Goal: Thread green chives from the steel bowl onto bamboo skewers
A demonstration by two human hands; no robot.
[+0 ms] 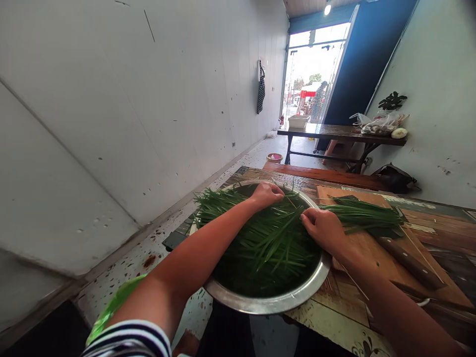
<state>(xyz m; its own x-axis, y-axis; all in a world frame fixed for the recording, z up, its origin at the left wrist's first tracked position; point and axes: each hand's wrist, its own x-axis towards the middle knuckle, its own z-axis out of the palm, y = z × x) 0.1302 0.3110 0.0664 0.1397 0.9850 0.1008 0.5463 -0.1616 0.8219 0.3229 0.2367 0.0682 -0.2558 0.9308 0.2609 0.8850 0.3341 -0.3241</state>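
A wide steel bowl (260, 303) sits at the table's near left corner, filled with long green chive leaves (267, 243). My left hand (267, 194) rests on the leaves at the bowl's far side, fingers curled down into them. My right hand (322, 229) lies at the bowl's right rim, fingers bent and pinching at a few leaves. A second bunch of chives (362, 214) lies across the wooden cutting board (386, 263) to the right. A knife with a dark wooden handle (409, 263) lies on that board.
A white wall runs along the left. Beyond the table stand a wooden bench (327, 174) and a dark table (334, 132) with a white tub and bags. A dark bag (394, 177) sits on the floor by the right wall. A green bag (111, 305) is under my left arm.
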